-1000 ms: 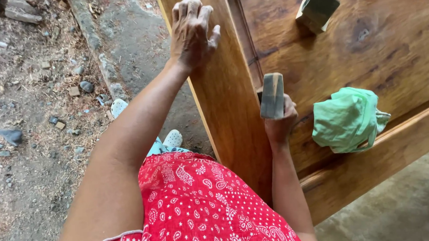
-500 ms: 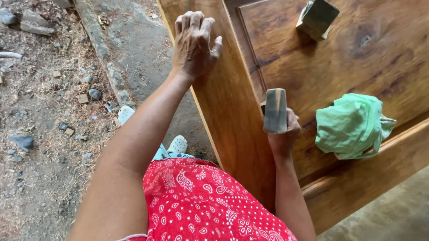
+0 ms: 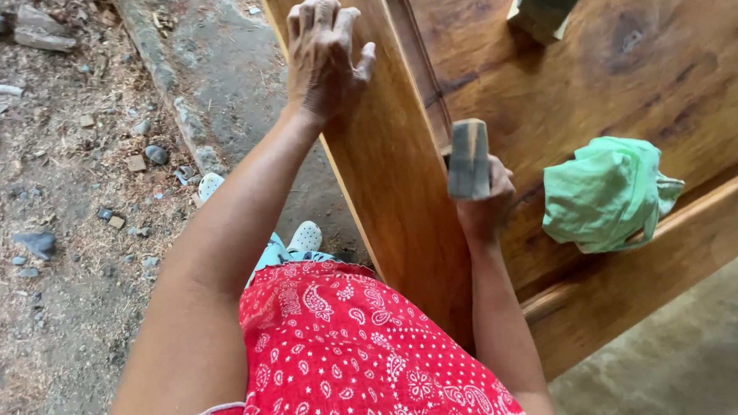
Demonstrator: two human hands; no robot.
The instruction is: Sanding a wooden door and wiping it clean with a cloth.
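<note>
A large varnished wooden panel with a raised frame lies flat before me. My left hand grips its left edge, fingers curled over the frame. My right hand holds a grey-green sanding block upright against the groove between the frame and the inner panel. A crumpled green cloth lies on the panel just right of that hand. A second block rests on the panel at the top.
Left of the panel is bare dirt ground with stones, wood chips and sawdust. A concrete strip runs along beside the panel's edge. My white shoe shows below. Grey floor lies at lower right.
The view has shifted slightly. My right hand with the block has stayed at the groove, moving only a little along it. My left hand keeps its grip on the edge.
</note>
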